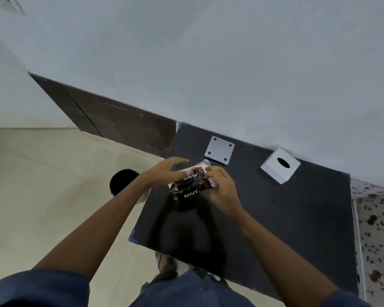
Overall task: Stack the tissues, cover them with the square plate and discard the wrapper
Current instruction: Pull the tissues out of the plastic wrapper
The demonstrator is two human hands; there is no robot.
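A tissue pack in a black wrapper with pink and white print is held just above the black table. My left hand curls over the pack's far left end with its fingers spread. My right hand grips the pack's right end, where clear plastic shows. The white square plate, with a dark dot near each corner, lies flat on the table just beyond my hands. How firmly the left hand grips is hard to tell.
A white tissue box cover with an oval slot stands at the table's far right. A black round bin stands on the floor left of the table. A floral cloth borders the table's right side. A pale wall runs behind.
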